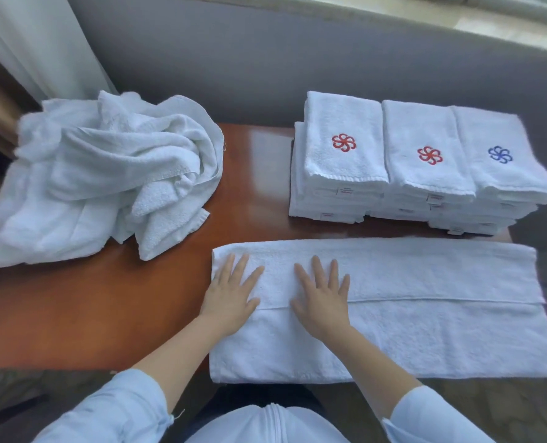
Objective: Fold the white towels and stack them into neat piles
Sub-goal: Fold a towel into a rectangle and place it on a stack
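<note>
A white towel (425, 302) lies folded lengthwise into a long strip along the table's near edge, its folded hem running across the middle. My left hand (232, 290) presses flat on the strip's left end, fingers straight and spread. My right hand (323, 295) lies flat beside it, a little to the right, fingers spread over the hem. Three piles of folded towels (425, 167) stand side by side at the back right; two tops carry a red flower emblem, the rightmost a blue one. A heap of unfolded white towels (106, 180) sits at the back left.
The brown wooden table (106, 302) shows bare wood at the front left and between the heap and the piles. A grey wall runs behind it, with a white curtain (39, 43) at the far left. The strip's near edge overhangs the table's front.
</note>
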Demonstrator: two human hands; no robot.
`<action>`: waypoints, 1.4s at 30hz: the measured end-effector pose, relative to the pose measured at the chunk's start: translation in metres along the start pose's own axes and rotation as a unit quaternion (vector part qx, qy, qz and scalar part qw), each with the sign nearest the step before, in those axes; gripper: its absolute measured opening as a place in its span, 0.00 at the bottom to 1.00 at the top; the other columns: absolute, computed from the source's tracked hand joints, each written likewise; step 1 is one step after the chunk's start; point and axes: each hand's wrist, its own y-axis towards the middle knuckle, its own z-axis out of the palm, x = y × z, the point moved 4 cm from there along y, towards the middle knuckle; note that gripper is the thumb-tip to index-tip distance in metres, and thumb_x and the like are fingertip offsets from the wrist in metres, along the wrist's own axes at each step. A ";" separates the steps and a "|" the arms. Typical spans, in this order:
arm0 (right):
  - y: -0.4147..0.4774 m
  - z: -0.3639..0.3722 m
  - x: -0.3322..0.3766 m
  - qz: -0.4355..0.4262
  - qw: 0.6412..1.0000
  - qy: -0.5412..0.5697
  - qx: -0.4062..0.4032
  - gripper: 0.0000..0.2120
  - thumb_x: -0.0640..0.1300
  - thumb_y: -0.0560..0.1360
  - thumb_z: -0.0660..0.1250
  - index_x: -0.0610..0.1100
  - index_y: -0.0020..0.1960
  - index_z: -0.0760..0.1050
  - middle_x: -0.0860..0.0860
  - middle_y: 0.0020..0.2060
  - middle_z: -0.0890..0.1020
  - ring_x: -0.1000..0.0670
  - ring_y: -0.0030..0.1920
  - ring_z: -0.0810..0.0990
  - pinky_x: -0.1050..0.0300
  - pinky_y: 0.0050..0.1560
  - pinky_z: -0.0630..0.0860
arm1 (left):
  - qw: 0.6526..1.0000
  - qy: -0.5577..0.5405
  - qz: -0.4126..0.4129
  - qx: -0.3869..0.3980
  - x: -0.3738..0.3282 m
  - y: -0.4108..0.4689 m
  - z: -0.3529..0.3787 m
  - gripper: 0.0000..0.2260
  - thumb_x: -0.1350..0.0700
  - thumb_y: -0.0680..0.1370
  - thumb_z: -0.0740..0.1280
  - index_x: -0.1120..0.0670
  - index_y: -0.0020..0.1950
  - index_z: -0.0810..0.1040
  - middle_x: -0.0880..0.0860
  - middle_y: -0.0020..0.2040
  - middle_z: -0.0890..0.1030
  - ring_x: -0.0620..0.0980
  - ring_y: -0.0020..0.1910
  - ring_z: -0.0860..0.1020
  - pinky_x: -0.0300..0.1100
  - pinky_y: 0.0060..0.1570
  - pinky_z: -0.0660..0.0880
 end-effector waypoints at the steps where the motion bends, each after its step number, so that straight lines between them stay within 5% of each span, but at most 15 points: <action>1: 0.002 0.006 -0.003 0.007 1.000 -0.001 0.021 0.34 0.60 0.80 0.53 0.58 0.79 0.39 0.50 0.78 0.34 0.36 0.75 0.28 0.32 0.73 0.33 | 1.000 0.006 0.001 0.007 0.002 0.003 0.003 0.30 0.39 0.83 0.48 0.43 0.79 0.34 0.53 0.79 0.31 0.57 0.76 0.29 0.51 0.75 0.36; 10: 0.044 0.015 0.018 -0.012 0.999 -0.008 0.036 0.38 0.69 0.77 0.47 0.61 0.75 0.27 0.51 0.68 0.18 0.35 0.69 0.18 0.30 0.66 0.24 | 0.998 0.021 0.004 0.057 0.046 0.034 -0.009 0.32 0.39 0.82 0.49 0.40 0.73 0.26 0.52 0.76 0.25 0.58 0.73 0.24 0.54 0.72 0.30; 21: -0.001 0.024 0.010 -0.027 1.000 -0.012 0.007 0.33 0.61 0.81 0.47 0.57 0.79 0.33 0.50 0.77 0.30 0.41 0.75 0.25 0.35 0.74 0.31 | 1.000 0.009 -0.005 -0.015 0.029 -0.015 0.002 0.28 0.47 0.85 0.50 0.47 0.80 0.39 0.54 0.80 0.35 0.54 0.78 0.34 0.50 0.78 0.39; 27: -0.059 0.055 0.017 -0.018 1.000 -0.011 0.008 0.31 0.58 0.83 0.46 0.54 0.80 0.36 0.50 0.79 0.33 0.41 0.77 0.29 0.35 0.75 0.34 | 0.999 0.012 0.038 0.013 0.024 -0.079 0.039 0.34 0.35 0.81 0.49 0.45 0.80 0.36 0.52 0.78 0.30 0.53 0.76 0.30 0.50 0.76 0.35; 31: -0.090 0.066 0.023 -0.032 0.999 0.003 0.004 0.35 0.62 0.79 0.52 0.54 0.80 0.42 0.51 0.80 0.38 0.42 0.78 0.32 0.37 0.75 0.35 | 0.997 0.046 0.051 0.027 0.026 -0.111 0.054 0.44 0.30 0.74 0.59 0.44 0.80 0.37 0.50 0.78 0.31 0.53 0.78 0.33 0.52 0.77 0.39; 34: -0.107 0.072 0.025 -0.045 0.999 -0.017 0.016 0.42 0.61 0.73 0.61 0.54 0.80 0.44 0.51 0.80 0.39 0.42 0.78 0.33 0.36 0.76 0.37 | 0.998 0.043 0.044 -0.022 0.023 -0.127 0.057 0.30 0.48 0.78 0.65 0.48 0.78 0.57 0.52 0.81 0.44 0.53 0.80 0.41 0.49 0.78 0.45; 36: -0.117 0.075 0.027 -0.047 0.998 -0.042 0.003 0.40 0.55 0.73 0.66 0.53 0.79 0.48 0.50 0.79 0.43 0.41 0.79 0.38 0.36 0.76 0.42 | 0.997 0.002 0.045 -0.066 0.020 -0.136 0.056 0.17 0.59 0.78 0.62 0.52 0.67 0.70 0.52 0.81 0.52 0.53 0.80 0.46 0.46 0.77 0.49; 39: -0.126 0.076 0.029 -0.043 0.996 -0.074 -0.038 0.34 0.44 0.72 0.66 0.51 0.74 0.56 0.48 0.76 0.54 0.40 0.77 0.50 0.42 0.73 0.55 | 0.996 -0.032 0.051 -0.073 0.019 -0.148 0.058 0.10 0.60 0.79 0.60 0.54 0.60 0.74 0.52 0.80 0.56 0.53 0.80 0.51 0.46 0.75 0.55; 42: -0.128 0.074 0.033 -0.050 0.992 -0.102 -0.059 0.29 0.45 0.70 0.67 0.49 0.69 0.62 0.48 0.70 0.62 0.41 0.70 0.61 0.47 0.64 0.64 | 0.996 -0.041 0.040 -0.069 0.021 -0.154 0.055 0.09 0.58 0.80 0.58 0.55 0.60 0.72 0.51 0.76 0.64 0.54 0.77 0.58 0.44 0.68 0.62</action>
